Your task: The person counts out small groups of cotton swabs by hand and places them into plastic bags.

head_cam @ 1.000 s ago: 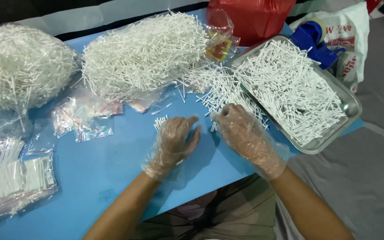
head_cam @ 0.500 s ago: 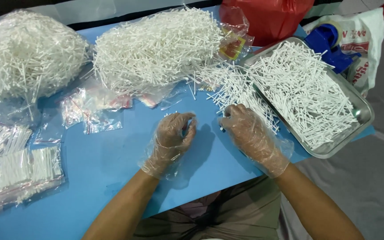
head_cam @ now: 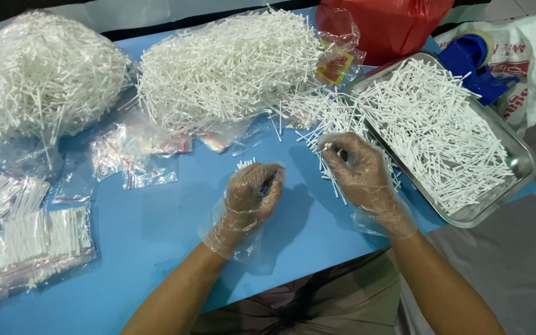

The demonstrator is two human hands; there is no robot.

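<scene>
The gloved left hand (head_cam: 250, 197) is curled around a small bundle of white sticks (head_cam: 245, 165), their ends pointing up and away. Just to its right, the gloved right hand (head_cam: 358, 170) pinches one stick from the loose pile (head_cam: 317, 115) spilling beside the metal tray (head_cam: 522, 162), the nearer hand to it.

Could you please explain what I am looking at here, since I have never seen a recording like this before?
There is no machine: these are a person's two hands in thin clear plastic gloves, filmed by a camera worn on that person's head, so you look down along the forearms. The left hand is curled around a small bunch of white sticks, whose ends poke out above the fingers. The right hand pinches a single stick from a loose scatter beside a metal tray full of them. On the blue table also lie two big piles of the same sticks on clear plastic, empty small clear bags and filled bags at the left edge. A red plastic bag sits at the back.
</scene>
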